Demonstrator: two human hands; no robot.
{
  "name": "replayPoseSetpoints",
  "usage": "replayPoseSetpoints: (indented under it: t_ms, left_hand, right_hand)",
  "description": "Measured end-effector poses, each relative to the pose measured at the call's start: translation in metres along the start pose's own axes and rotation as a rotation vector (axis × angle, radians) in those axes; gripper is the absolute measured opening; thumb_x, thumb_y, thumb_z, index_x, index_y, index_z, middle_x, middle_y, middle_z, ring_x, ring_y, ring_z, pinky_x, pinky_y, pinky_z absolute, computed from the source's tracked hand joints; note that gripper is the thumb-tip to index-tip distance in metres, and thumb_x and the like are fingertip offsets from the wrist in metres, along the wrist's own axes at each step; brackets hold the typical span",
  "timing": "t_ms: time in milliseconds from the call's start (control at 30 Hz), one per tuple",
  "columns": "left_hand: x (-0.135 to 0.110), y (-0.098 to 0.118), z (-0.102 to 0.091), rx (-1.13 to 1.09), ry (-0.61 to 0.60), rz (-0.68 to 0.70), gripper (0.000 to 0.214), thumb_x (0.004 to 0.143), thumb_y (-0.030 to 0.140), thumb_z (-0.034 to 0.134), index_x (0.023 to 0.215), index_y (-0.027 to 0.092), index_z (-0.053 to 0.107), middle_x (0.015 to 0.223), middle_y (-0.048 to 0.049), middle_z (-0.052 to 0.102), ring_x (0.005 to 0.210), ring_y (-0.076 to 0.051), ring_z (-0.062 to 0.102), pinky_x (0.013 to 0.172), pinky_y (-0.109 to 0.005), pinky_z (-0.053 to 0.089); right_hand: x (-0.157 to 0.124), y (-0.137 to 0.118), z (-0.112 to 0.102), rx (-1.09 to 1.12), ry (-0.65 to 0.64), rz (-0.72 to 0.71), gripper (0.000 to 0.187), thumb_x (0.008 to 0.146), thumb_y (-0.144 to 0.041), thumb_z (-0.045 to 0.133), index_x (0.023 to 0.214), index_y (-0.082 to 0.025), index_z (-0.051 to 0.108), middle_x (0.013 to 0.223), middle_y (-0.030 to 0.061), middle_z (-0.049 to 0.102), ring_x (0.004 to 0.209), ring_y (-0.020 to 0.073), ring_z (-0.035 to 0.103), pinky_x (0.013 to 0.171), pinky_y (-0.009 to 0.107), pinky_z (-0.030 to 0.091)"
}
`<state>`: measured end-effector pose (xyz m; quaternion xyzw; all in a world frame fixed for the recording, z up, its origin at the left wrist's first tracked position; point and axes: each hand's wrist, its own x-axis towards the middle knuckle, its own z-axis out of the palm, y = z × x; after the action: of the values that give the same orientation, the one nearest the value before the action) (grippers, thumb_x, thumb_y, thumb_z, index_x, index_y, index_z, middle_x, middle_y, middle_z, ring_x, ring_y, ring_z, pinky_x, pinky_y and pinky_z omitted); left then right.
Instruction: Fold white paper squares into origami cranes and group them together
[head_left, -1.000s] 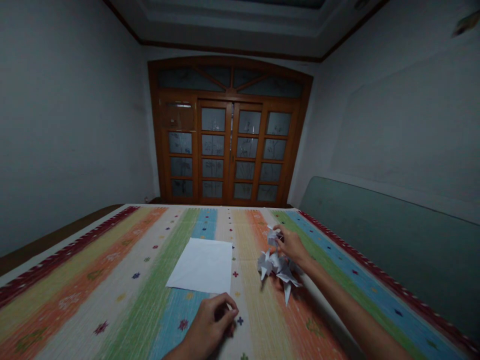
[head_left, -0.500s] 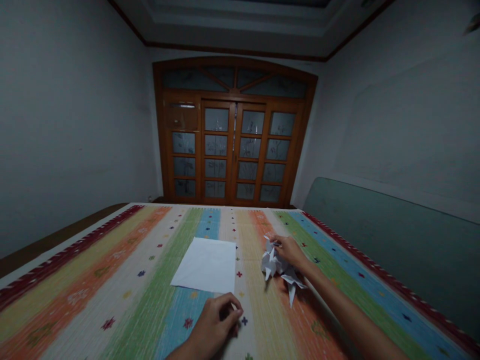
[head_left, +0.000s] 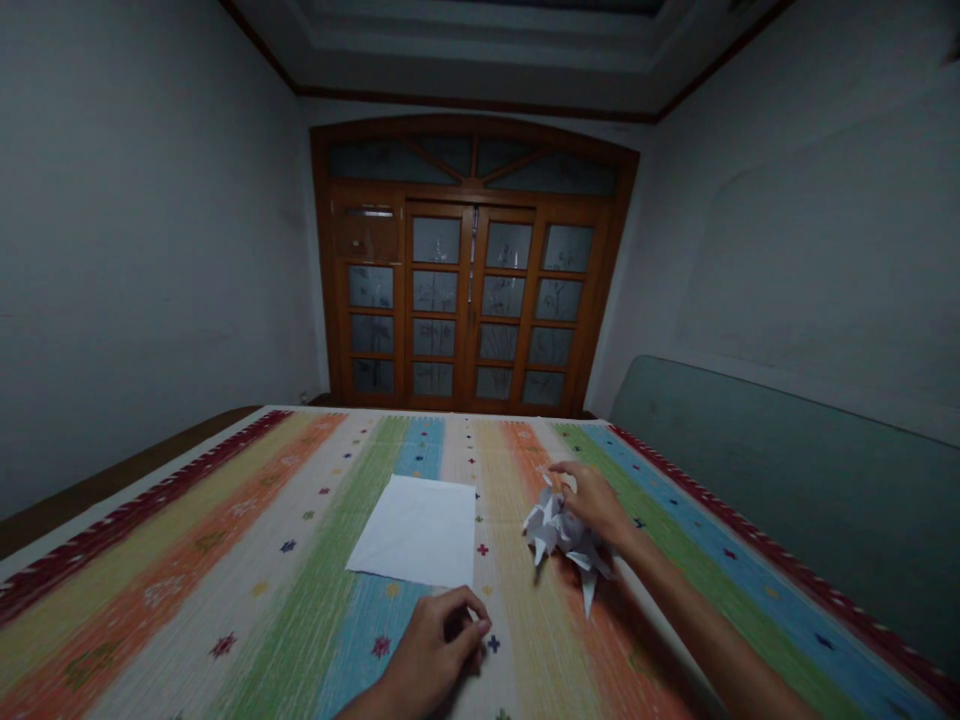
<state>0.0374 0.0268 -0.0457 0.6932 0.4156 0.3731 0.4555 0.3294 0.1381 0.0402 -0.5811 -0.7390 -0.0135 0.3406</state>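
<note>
Folded white paper figures, pointed like origami cranes, lie bunched together on the orange and yellow stripes. Over their far side is my right hand, its thumb and forefinger apart and nothing gripped between them. A flat white square sheet of paper lies to the left of the figures. Just in front of the sheet, my left hand rests on the cloth with its fingers curled in and thumb near the forefinger. I see nothing held in it.
A striped, multicoloured tablecloth covers the table. Beyond it stands a wooden door with glass panes. A pale green panel runs along the right side, against the wall.
My right hand has let go of the top paper figure, its fingers parting and lifting slightly. The figures now sit a little lower in the bunch. My left hand stays put.
</note>
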Motion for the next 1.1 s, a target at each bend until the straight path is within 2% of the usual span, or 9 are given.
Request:
replayPoseSetpoints:
  t_ms: [167, 233, 367, 500, 667, 800, 900, 967, 1100]
  left_hand:
    - [-0.001, 0.002, -0.001, 0.01, 0.0, -0.002, 0.019, 0.087, 0.034, 0.06, 0.081, 0.018, 0.068, 0.056, 0.0005, 0.067, 0.054, -0.017, 0.062, 0.061, -0.026, 0.047]
    - [-0.002, 0.004, -0.001, 0.01, -0.001, -0.005, 0.019, 0.087, 0.034, 0.06, 0.081, 0.018, 0.068, 0.056, 0.0006, 0.067, 0.055, -0.017, 0.061, 0.061, -0.026, 0.046]
    - [-0.002, 0.006, -0.001, 0.02, -0.002, 0.003, 0.02, 0.088, 0.036, 0.062, 0.082, 0.019, 0.07, 0.058, 0.0011, 0.067, 0.056, -0.017, 0.062, 0.061, -0.026, 0.046]
    - [-0.001, 0.003, -0.001, 0.019, -0.003, 0.021, 0.023, 0.089, 0.039, 0.062, 0.084, 0.018, 0.07, 0.058, 0.0011, 0.068, 0.057, -0.018, 0.064, 0.061, -0.025, 0.046]
    - [0.0, 0.004, -0.007, 0.051, -0.009, 0.037, 0.02, 0.089, 0.035, 0.061, 0.085, 0.018, 0.071, 0.069, -0.002, 0.072, 0.067, -0.02, 0.066, 0.067, -0.027, 0.05]
    - [0.005, 0.006, -0.031, 0.226, -0.024, 0.165, 0.016, 0.087, 0.03, 0.067, 0.096, 0.021, 0.076, 0.103, -0.0092, 0.076, 0.103, -0.027, 0.066, 0.096, -0.037, 0.049]
    - [0.014, -0.004, -0.061, 0.583, 0.014, 0.261, 0.035, 0.089, 0.028, 0.068, 0.123, 0.027, 0.072, 0.143, -0.0105, 0.063, 0.142, -0.034, 0.044, 0.118, -0.052, 0.035]
    - [0.02, -0.015, -0.081, 0.811, 0.018, 0.216, 0.051, 0.089, 0.035, 0.071, 0.139, 0.029, 0.064, 0.159, -0.0093, 0.049, 0.151, -0.039, 0.029, 0.121, -0.06, 0.028]
    - [0.025, -0.032, -0.107, 1.032, 0.017, 0.045, 0.062, 0.096, 0.051, 0.063, 0.154, 0.032, 0.048, 0.166, -0.0107, 0.037, 0.153, -0.046, 0.026, 0.12, -0.067, 0.024]
  right_hand:
    - [-0.031, -0.044, -0.002, 0.089, 0.027, -0.129, 0.03, 0.086, -0.012, 0.051, 0.103, -0.021, 0.075, 0.11, 0.0092, 0.078, 0.107, 0.0264, 0.071, 0.099, 0.04, 0.053]
    - [-0.057, -0.063, 0.006, 0.13, -0.025, -0.181, 0.027, 0.089, -0.015, 0.051, 0.101, -0.022, 0.075, 0.103, 0.0067, 0.079, 0.1, 0.0241, 0.073, 0.093, 0.038, 0.055]
    - [-0.109, -0.089, 0.031, 0.237, -0.179, -0.224, 0.026, 0.095, -0.015, 0.051, 0.109, -0.022, 0.072, 0.11, 0.0089, 0.076, 0.102, 0.0252, 0.071, 0.091, 0.04, 0.053]
    - [-0.132, -0.093, 0.05, 0.203, -0.339, -0.273, 0.021, 0.094, -0.011, 0.053, 0.101, -0.02, 0.072, 0.102, 0.0086, 0.073, 0.093, 0.0236, 0.069, 0.082, 0.034, 0.054]
    - [-0.139, -0.087, 0.062, 0.152, -0.296, -0.355, 0.024, 0.093, -0.008, 0.052, 0.105, -0.019, 0.069, 0.107, 0.0106, 0.069, 0.1, 0.0264, 0.065, 0.087, 0.038, 0.054]
    - [-0.142, -0.085, 0.066, 0.148, -0.266, -0.398, 0.025, 0.092, -0.006, 0.053, 0.109, -0.019, 0.067, 0.109, 0.0106, 0.068, 0.101, 0.0272, 0.063, 0.088, 0.04, 0.055]
    - [-0.143, -0.086, 0.065, 0.14, -0.258, -0.402, 0.025, 0.093, -0.006, 0.052, 0.109, -0.019, 0.066, 0.109, 0.0106, 0.068, 0.1, 0.0267, 0.063, 0.088, 0.04, 0.055]
    - [-0.142, -0.087, 0.065, 0.134, -0.256, -0.4, 0.024, 0.093, -0.006, 0.052, 0.108, -0.019, 0.066, 0.108, 0.0108, 0.068, 0.1, 0.0268, 0.063, 0.087, 0.04, 0.055]
    - [-0.142, -0.086, 0.065, 0.139, -0.246, -0.4, 0.024, 0.091, -0.005, 0.052, 0.106, -0.02, 0.065, 0.106, 0.0106, 0.068, 0.098, 0.0269, 0.063, 0.086, 0.039, 0.055]
